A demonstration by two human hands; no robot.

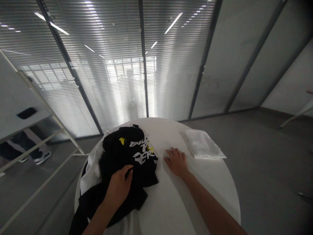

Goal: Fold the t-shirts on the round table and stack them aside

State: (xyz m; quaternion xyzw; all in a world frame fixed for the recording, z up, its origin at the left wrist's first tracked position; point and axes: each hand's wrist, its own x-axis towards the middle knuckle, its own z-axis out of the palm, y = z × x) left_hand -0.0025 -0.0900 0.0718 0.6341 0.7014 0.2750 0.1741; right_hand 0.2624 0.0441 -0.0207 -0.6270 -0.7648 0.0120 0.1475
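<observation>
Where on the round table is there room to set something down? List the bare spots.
Bare spots on the round table: beyond the right hand, between the black garment and white folded item; rightward, between that item, the right forearm and the table's edge; nearer, between garment and forearm. Crowded: the left side, with garment, white cloth and left hand.

Count two bare hands (119, 185), one round table (156, 209), at least one black garment (113, 160), one white packet (204, 144), two shoes (43, 158).
</observation>
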